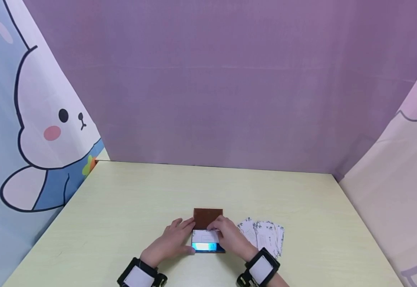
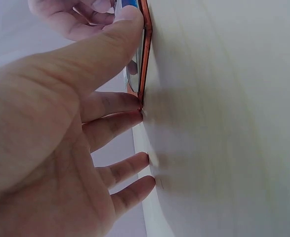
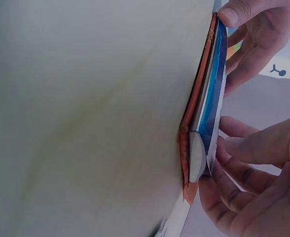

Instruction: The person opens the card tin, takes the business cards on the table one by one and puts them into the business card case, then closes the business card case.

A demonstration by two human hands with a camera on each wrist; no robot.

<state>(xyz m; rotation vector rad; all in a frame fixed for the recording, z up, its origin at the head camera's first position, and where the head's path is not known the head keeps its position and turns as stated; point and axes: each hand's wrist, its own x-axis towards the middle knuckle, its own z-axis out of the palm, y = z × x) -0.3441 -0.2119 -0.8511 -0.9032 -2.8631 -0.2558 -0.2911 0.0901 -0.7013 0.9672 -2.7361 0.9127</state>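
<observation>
Head view reading bright, even, soft light; I'm seeing only faint shadows under hands. Card case point(image 1: 207, 235) glaring cyan-white along near edge, surface detail washing out there. Table point(image 1: 122, 207) edges bowing slightly toward frame corners. Left wrist view blurring: left hand point(image 2: 51, 143) too close, soft-focused, tabletop smeared. Right wrist view looking dimmer, greyish, tabletop hazy, lower corner smearing.

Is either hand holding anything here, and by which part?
Both hands are on the open card case lying on the table: the left hand steadies its left edge, and the right hand fingers pinch a white card at its top.
</observation>
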